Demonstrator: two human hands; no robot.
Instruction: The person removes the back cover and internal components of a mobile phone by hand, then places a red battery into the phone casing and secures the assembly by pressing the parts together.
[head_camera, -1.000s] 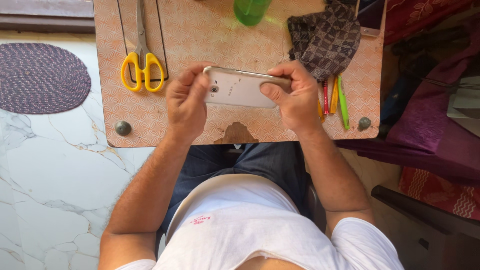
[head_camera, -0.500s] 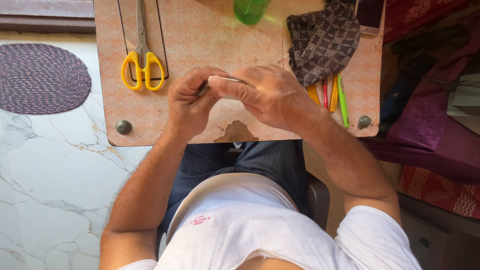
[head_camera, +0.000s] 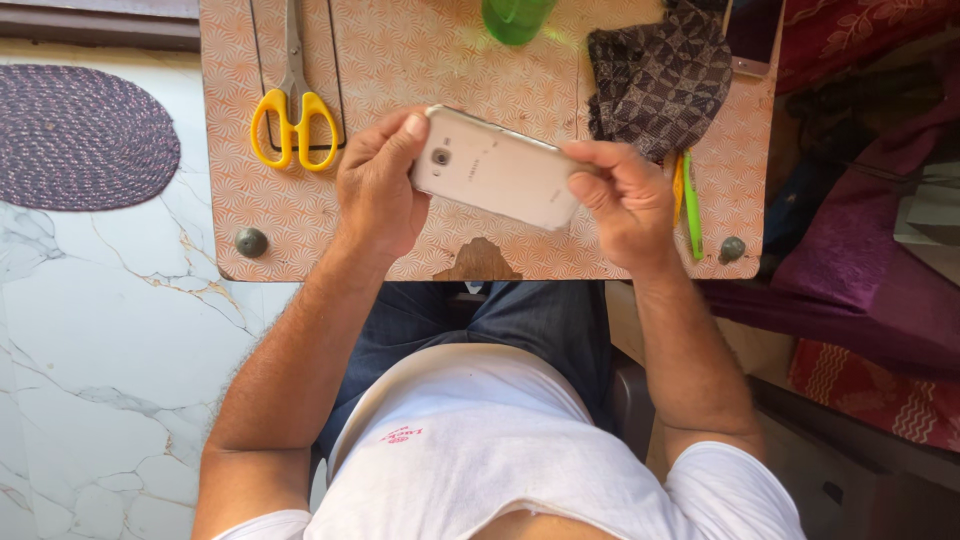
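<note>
View from above. The left hand clasped the camera end of a phone, thumb along its upper edge and fingers curled beneath; the right hand pinched the opposite end between thumb and fingers. The phone was held back-side up, slightly tilted, just above the near half of the table. It appeared to be a thin, stiff, pale gold slab with rounded corners and a small round lens near the left hand; judged light but smooth, hence slippery and breakable if dropped, and best gripped along its long edges, not its faces. Left of the phone lay yellow-handled scissors; right of it, dark patterned cloth and a green pen; beyond it, a green cup.
</note>
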